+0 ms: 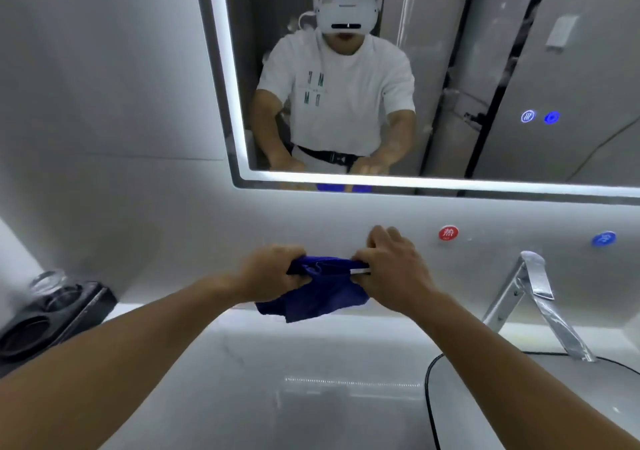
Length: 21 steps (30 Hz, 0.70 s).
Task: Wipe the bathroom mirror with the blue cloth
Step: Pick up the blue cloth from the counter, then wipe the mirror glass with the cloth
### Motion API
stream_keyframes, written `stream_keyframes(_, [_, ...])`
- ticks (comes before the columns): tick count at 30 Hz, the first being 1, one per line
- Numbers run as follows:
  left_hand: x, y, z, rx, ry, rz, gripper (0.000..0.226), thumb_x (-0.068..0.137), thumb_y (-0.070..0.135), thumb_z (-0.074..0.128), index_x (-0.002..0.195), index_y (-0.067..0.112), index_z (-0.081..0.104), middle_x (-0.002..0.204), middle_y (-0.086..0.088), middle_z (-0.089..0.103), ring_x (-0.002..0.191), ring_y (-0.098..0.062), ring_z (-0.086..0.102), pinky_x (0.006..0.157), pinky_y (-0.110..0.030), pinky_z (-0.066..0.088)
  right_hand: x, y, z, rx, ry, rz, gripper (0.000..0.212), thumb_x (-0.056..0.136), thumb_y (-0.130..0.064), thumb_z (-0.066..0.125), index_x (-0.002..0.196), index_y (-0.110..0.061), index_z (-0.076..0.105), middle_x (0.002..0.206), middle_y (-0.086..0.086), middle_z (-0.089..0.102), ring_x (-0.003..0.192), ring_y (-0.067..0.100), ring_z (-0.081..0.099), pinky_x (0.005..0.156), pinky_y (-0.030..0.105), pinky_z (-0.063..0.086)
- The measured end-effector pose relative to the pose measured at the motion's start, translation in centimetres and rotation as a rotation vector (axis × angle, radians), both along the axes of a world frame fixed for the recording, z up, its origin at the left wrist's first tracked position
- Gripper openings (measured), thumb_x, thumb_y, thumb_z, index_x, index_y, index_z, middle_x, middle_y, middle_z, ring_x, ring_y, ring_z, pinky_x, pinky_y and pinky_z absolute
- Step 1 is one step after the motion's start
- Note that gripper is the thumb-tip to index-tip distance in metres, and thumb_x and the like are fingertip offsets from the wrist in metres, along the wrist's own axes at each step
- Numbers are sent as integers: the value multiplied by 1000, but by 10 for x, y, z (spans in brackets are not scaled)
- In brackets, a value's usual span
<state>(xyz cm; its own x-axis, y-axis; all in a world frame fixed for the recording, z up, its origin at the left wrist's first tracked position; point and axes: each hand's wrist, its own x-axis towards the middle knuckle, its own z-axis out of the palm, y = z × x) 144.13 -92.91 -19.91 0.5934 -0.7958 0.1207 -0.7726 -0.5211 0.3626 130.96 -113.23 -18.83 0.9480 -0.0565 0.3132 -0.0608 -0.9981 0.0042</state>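
Observation:
A dark blue cloth (318,293) hangs bunched between my two hands, above the white counter and below the mirror. My left hand (270,273) grips its left end with curled fingers. My right hand (391,269) pinches its right end, where a small white label shows. The lit-edged mirror (519,68) fills the wall above, its lower edge a short way over my hands. It reflects a person in a white shirt and a headset, with both arms stretched forward.
A chrome faucet (540,297) stands at the right over a dark-rimmed sink (429,380). Red (448,233) and blue (603,239) round stickers sit on the wall. A black holder with a glass (48,307) is at the left. Two lit touch buttons (540,117) glow on the mirror.

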Motion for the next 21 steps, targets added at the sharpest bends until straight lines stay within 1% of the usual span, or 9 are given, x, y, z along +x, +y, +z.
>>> stream_keyframes(2, [8, 3, 27, -113, -159, 3, 8, 94, 40, 57, 90, 39, 50, 75, 21, 53, 62, 4, 49, 57, -15, 31, 10, 1, 23, -35, -208, -32, 21, 90, -34, 59, 103, -26, 73, 90, -1, 51, 86, 19, 44, 69, 30, 39])
stream_keyframes(3, [13, 4, 41, -169, -249, 17, 4, 94, 42, 55, 94, 38, 53, 79, 21, 56, 63, 3, 50, 58, -13, 32, 16, 2, 36, -34, -267, -57, 21, 91, -33, 58, 105, -26, 72, 89, 0, 53, 85, 19, 47, 66, 30, 40])
stream_keyframes(5, [25, 3, 63, -285, -463, 62, 13, 91, 41, 58, 97, 30, 60, 82, 14, 64, 65, -5, 56, 60, -19, 36, 31, 4, 60, -42, -313, -108, 21, 91, -32, 54, 106, -28, 68, 89, -1, 58, 85, 21, 53, 64, 31, 42])
stream_keyframes(7, [37, 1, 83, -357, -675, 87, 17, 83, 33, 71, 92, 22, 64, 78, 4, 67, 66, -19, 62, 60, -24, 37, 48, 8, 80, -56, -348, -132, 18, 92, -32, 50, 101, -30, 65, 86, -3, 63, 81, 21, 59, 61, 30, 41])
stream_keyframes(9, [50, 2, 100, -397, -804, 106, 21, 74, 24, 80, 83, 17, 63, 72, 0, 64, 64, -23, 60, 58, -24, 37, 66, 14, 94, -38, -373, -146, 19, 92, -36, 48, 101, -29, 63, 85, -4, 67, 79, 23, 62, 60, 30, 40])
stream_keyframes(12, [67, 5, 116, -396, -892, 144, 17, 74, 21, 80, 84, 13, 69, 77, -4, 66, 70, -28, 60, 62, -34, 47, 92, 23, 102, 104, -390, -184, 25, 93, -39, 46, 111, -29, 61, 92, -3, 69, 83, 22, 63, 63, 31, 41])
stream_keyframes(16, [88, 9, 123, -408, -928, 199, 18, 80, 23, 76, 90, 9, 70, 87, -9, 68, 78, -30, 59, 70, -43, 50, 126, 40, 106, 413, -426, -299, 29, 90, -34, 47, 116, -29, 59, 95, -2, 67, 86, 23, 61, 68, 32, 44])
stream_keyframes(19, [102, 10, 118, -445, -970, 172, 26, 78, 25, 79, 94, 7, 69, 89, -9, 65, 78, -30, 58, 70, -45, 50, 139, 51, 91, 580, -572, -320, 27, 92, -29, 47, 117, -26, 56, 89, -3, 66, 82, 22, 63, 72, 34, 49])
stream_keyframes(21, [110, 11, 114, -484, -970, 142, 23, 80, 27, 76, 93, 9, 68, 89, -6, 65, 78, -28, 57, 70, -43, 49, 140, 65, 73, 650, -713, -207, 37, 91, -20, 53, 127, -24, 50, 98, -8, 62, 89, 17, 62, 75, 27, 48])
